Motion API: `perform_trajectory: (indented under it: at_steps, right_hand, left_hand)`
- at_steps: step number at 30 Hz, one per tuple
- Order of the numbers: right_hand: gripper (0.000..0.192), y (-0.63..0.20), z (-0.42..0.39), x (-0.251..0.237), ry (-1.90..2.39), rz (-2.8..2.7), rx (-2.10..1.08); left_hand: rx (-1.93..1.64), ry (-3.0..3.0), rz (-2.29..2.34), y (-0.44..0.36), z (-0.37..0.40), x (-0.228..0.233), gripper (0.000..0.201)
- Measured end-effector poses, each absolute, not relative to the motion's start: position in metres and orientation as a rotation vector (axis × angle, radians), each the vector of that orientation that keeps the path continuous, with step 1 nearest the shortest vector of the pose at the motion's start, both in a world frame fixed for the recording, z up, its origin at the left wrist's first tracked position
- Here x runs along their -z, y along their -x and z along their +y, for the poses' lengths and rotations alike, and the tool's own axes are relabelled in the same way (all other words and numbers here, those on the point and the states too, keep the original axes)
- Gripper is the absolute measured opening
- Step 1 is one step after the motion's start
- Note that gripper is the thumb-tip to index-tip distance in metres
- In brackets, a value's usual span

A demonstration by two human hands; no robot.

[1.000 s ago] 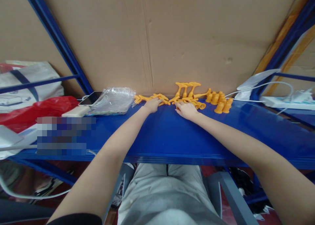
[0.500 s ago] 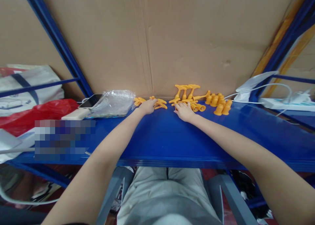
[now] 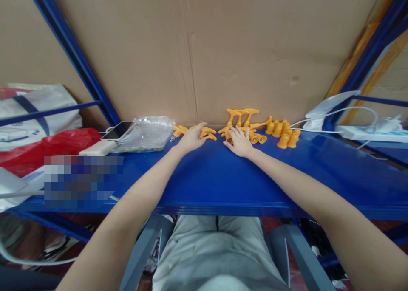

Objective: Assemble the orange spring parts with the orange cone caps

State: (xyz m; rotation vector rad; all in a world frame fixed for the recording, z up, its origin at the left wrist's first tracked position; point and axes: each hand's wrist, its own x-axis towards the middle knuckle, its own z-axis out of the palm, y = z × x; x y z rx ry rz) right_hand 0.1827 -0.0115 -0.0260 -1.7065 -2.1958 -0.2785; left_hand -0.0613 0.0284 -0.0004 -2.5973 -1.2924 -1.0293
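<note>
My left hand (image 3: 192, 139) lies over a low row of orange plastic pieces (image 3: 208, 134), fingers stretched out; I see nothing gripped in it. Small silver metal bits (image 3: 172, 138) lie just to its left. My right hand (image 3: 241, 142) rests flat with spread fingers on a group of orange pieces. Hollow orange tubes (image 3: 262, 139) poke out at its right side. Behind that hand, several orange T-shaped handles (image 3: 251, 112) lean or lie near the cardboard. Several short orange cylinders with flared ends (image 3: 283, 141) stand farther right.
All this sits on a blue shelf (image 3: 216, 180) before a cardboard wall (image 3: 197, 53). At left are a clear plastic bag (image 3: 149, 131), a phone (image 3: 117, 131), a white block (image 3: 97, 148) and a red bag (image 3: 63, 142). A white power strip (image 3: 366, 134) with cables lies at right.
My left hand has drawn back slightly toward me with its fingers now extended. My right hand's fingers have spread and reach a little farther over the orange pieces.
</note>
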Motion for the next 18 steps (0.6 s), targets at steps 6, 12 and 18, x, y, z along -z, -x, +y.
perform_trajectory:
  at_steps: [6,12,18]
  right_hand:
    - [0.067,-0.186,-0.012,0.026,1.673,-2.209,0.278]
    - [0.068,-0.195,-0.011,0.017,1.664,-2.2,0.295]
    - [0.061,-0.243,-0.004,-0.002,1.809,-1.888,0.52]
  left_hand:
    - [0.761,2.657,-1.36,0.052,0.012,0.001,0.037]
    - [0.595,2.738,-1.377,0.048,0.001,-0.003,0.038]
    - [0.26,2.721,-1.562,0.042,-0.009,-0.009,0.043]
